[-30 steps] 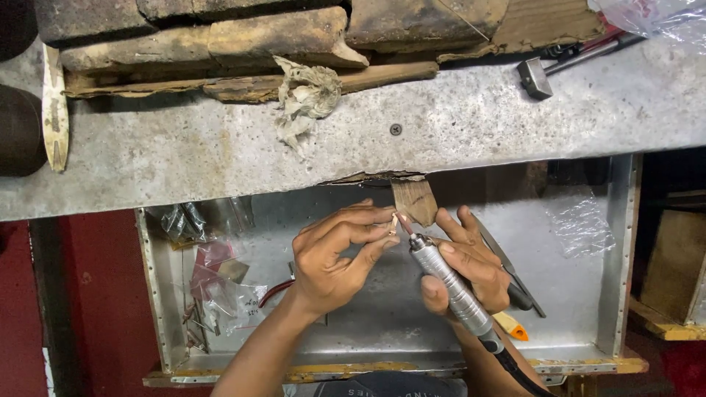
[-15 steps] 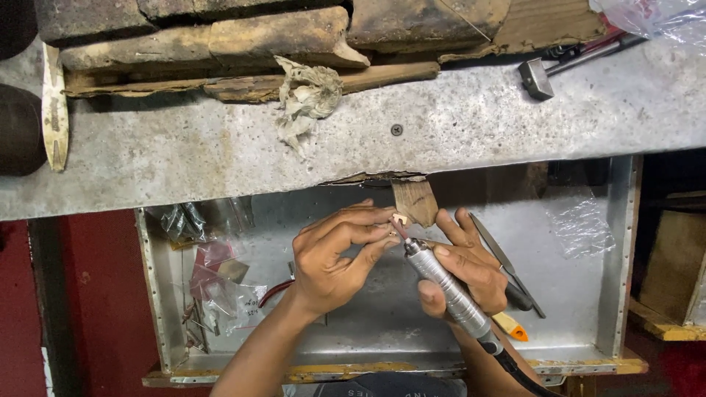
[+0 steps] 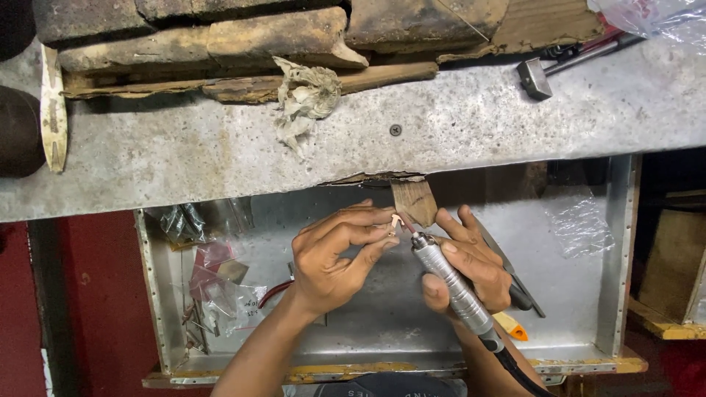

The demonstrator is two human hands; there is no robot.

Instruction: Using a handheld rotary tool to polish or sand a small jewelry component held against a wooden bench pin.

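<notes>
Hands at centre, over an open metal drawer below the counter. Left hand: fingers closed in a pinch on a small pale workpiece, braced against a wooden peg jutting from the counter edge at 12 o'clock. Right hand: wrapped shut, pencil-style, around a silver rotary handpiece, its tip touching the workpiece, its black cord trailing off toward 5 o'clock. Step in hand, by judgement: grinding or shaping the held piece; the next move likely calls for a firm pinch and light, steady tip pressure. Drawer contents: plastic bags at 9 o'clock, dark tool and orange handle beside the right hand. On the counter: crumpled rag at 12 o'clock, hammer at 1 o'clock, worn wooden blocks behind, pale blade at 10 o'clock.
</notes>
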